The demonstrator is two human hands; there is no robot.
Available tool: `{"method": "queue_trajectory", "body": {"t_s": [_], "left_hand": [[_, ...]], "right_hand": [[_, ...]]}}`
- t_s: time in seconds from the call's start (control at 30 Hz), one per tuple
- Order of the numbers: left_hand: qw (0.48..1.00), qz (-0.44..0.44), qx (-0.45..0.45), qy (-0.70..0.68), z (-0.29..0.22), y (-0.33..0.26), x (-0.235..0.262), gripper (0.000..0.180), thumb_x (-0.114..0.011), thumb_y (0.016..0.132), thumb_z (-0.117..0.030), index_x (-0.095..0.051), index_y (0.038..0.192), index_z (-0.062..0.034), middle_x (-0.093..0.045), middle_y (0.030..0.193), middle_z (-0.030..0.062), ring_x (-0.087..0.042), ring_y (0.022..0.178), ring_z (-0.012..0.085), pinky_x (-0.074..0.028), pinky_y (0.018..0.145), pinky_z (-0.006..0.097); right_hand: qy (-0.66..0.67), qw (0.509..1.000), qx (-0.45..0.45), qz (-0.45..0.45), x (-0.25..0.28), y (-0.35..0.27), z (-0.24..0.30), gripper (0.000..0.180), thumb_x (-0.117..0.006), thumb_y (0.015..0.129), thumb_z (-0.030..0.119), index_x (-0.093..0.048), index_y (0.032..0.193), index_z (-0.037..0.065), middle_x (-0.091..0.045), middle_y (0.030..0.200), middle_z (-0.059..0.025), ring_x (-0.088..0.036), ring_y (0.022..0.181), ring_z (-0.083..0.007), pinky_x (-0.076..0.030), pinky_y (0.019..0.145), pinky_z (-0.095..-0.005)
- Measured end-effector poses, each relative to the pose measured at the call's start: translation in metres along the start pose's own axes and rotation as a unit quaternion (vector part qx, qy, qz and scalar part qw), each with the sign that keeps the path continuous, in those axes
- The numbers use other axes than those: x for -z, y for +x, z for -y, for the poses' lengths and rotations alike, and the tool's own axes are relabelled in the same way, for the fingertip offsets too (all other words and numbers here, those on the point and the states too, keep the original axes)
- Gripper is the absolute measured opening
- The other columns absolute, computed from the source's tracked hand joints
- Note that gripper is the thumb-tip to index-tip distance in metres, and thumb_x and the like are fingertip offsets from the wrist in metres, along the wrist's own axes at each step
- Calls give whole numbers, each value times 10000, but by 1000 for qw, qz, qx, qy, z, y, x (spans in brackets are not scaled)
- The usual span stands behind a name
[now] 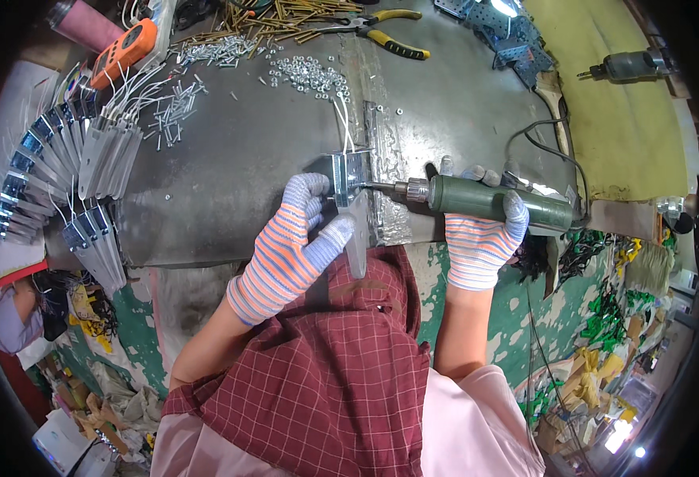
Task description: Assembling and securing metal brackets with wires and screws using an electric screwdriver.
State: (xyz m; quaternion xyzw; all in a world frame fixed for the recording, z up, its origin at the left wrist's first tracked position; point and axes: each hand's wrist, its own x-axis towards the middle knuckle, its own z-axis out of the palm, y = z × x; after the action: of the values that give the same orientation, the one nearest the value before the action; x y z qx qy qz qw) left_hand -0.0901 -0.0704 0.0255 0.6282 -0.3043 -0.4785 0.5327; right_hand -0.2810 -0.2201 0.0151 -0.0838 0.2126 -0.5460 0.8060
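Note:
My left hand point(286, 250), in a striped knit glove, grips a shiny metal bracket point(355, 171) at the table's near edge. Two white wires rise from the bracket, and a flat tapered metal blade point(356, 242) hangs below it. Wrapped in a matching glove, my right hand point(476, 250) holds a green power screwdriver point(476, 200) level. Its bit points left and meets the bracket's right side; the exact contact spot is too small to make out. My left thumb lies by the blade, and some fingers are hidden behind the bracket.
Loose screws point(176, 111), nuts point(311, 75), brass-coloured rods point(286, 17) and yellow-black pliers point(385, 33) lie farther back. Similar wired assemblies point(111, 155) fan out at left beside an orange device point(124, 53). Blue perforated brackets point(508, 40), a black cord point(564, 135) and another power screwdriver point(631, 67) are at right.

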Motion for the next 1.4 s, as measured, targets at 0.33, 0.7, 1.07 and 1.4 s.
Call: {"method": "queue_trajectory", "body": {"t_s": [0.33, 0.7, 1.07, 1.4], "left_hand": [[990, 113, -65, 52, -22, -17, 6, 319, -518, 832, 94, -518, 1126, -29, -600, 1177, 158, -582, 1154, 285, -442, 967, 322], [885, -90, -285, 356, -16, 43, 13, 256, -497, 867, 32, -602, 1090, -36, -623, 1031, 165, -611, 951, 297, -477, 863, 360], [718, -169, -308, 600, -13, 94, 21, 209, -654, 800, -204, -682, 992, -126, -611, 921, 142, -579, 843, 341, -466, 750, 429], [995, 38, -88, 20, -35, 62, 21, 86, -619, 878, -80, -608, 963, -67, -637, 896, 73, -633, 855, 187, -512, 702, 305]], "right_hand": [[33, 995, -5, 97, -30, -21, 22, 300, -699, 758, 231, -635, 995, 57, -651, 1020, -73, -597, 1022, -256, -156, 1140, -642], [22, 999, -32, -10, 6, -13, 23, 252, -705, 744, 231, -665, 942, 81, -674, 984, -44, -603, 1011, -247, -212, 1140, -595], [31, 999, -37, 4, -1, -14, 23, 253, -699, 760, 213, -655, 971, 81, -668, 983, -51, -593, 1014, -253, -211, 1139, -599], [16, 999, -30, -13, 3, -13, 23, 286, -699, 762, 236, -662, 989, 68, -667, 1013, -71, -591, 1021, -257, -312, 1093, -555]]}}
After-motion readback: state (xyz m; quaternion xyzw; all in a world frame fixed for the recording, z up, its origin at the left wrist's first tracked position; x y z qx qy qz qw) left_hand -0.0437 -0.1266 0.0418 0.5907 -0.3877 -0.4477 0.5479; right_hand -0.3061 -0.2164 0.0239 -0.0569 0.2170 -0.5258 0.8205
